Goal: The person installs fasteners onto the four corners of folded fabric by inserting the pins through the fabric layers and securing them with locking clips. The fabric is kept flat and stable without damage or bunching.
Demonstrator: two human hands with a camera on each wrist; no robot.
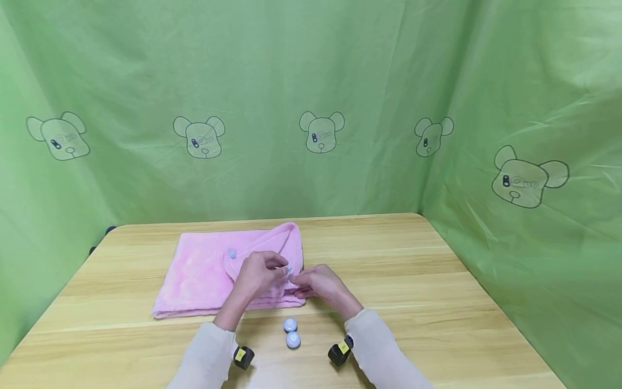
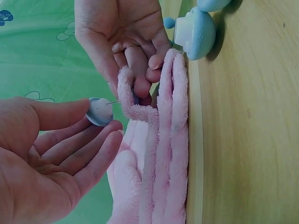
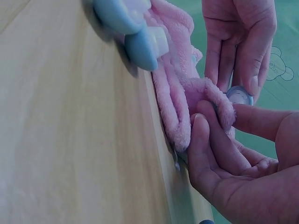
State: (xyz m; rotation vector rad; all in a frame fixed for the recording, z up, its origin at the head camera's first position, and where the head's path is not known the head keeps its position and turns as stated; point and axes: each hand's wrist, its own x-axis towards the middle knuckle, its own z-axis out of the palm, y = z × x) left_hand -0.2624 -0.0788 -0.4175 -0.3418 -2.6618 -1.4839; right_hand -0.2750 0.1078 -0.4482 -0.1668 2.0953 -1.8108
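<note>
A pink plush cloth [image 1: 194, 270] lies folded on the table, its right corner turned up. My left hand [image 1: 257, 276] pinches a light-blue round-capped pin [image 2: 99, 112] between thumb and finger. From the cap a thin needle [image 2: 113, 101] reaches to the cloth's raised edge [image 2: 125, 88]; whether its tip has pierced the fabric is hidden. On the other side, my right hand [image 1: 323, 283] grips that folded edge, thumb and fingers around it. A small blue round piece [image 1: 232, 254] sits on the cloth's flap, left of my left hand.
Two light-blue round pieces with white parts, a farther one [image 1: 290, 324] and a nearer one [image 1: 293, 340], sit on the wooden table [image 1: 398, 259] between my forearms. Green curtains [image 1: 262, 178] with bear-head drawings stand behind and at both sides.
</note>
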